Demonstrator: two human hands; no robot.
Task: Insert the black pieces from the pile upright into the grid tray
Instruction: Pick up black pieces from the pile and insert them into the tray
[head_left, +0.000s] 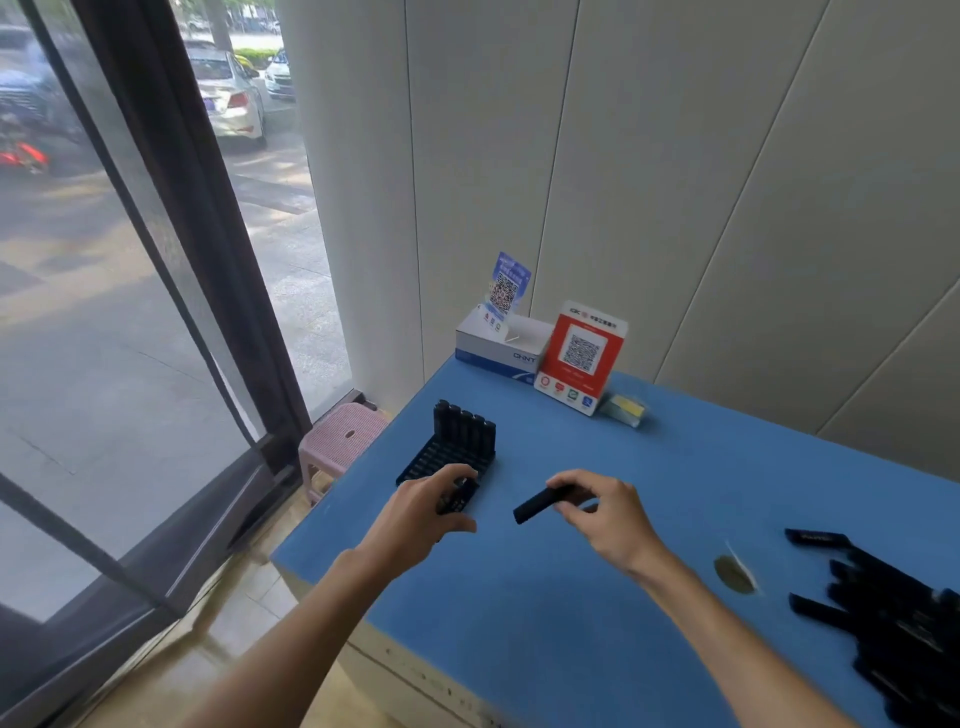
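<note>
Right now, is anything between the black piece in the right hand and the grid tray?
Yes: the left hand holds the black grid tray's near end, between it and the black stick-shaped piece.

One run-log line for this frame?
left hand: grips grid tray | right hand: pinches black piece | back row filled | pile remains

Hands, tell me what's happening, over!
Right hand holds black piece. Left hand grips tray; one row filled. Nothing blocking.
</note>
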